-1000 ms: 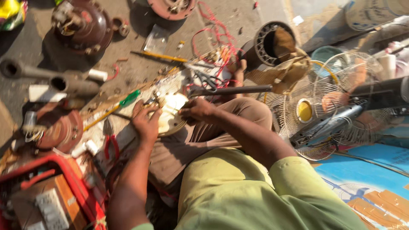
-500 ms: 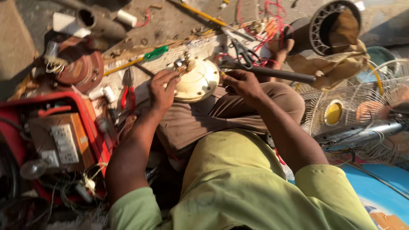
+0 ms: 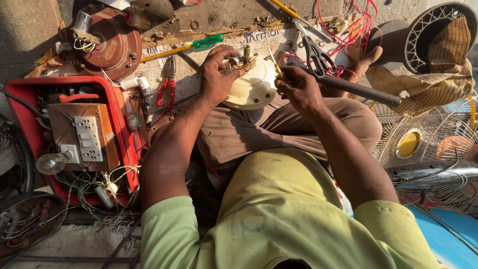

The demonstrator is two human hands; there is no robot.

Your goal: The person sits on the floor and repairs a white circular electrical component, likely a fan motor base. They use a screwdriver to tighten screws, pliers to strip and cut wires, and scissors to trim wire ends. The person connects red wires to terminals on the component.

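A cream round fan motor cover (image 3: 255, 87) rests on my lap, above my brown trousers. My left hand (image 3: 217, 74) grips its left rim, fingers curled over a small metal terminal part at its top. My right hand (image 3: 297, 87) is closed around a thin yellow-handled tool whose tip points at the cover's upper right edge. Black scissors (image 3: 316, 56) and a dark metal rod (image 3: 361, 90) lie just beyond my right hand.
A red toolbox (image 3: 30, 94) with a switchboard and bulb sits at left. A rusty brown fan motor (image 3: 107, 42), a green-handled screwdriver (image 3: 186, 46) and red pliers (image 3: 168, 84) lie above left. Wire fan guards (image 3: 423, 144) and a folded cloth (image 3: 438, 69) are at right.
The view has swung and moved closer. My hands stay on the cream cover; my right hand has come in toward its upper right edge with the thin tool.
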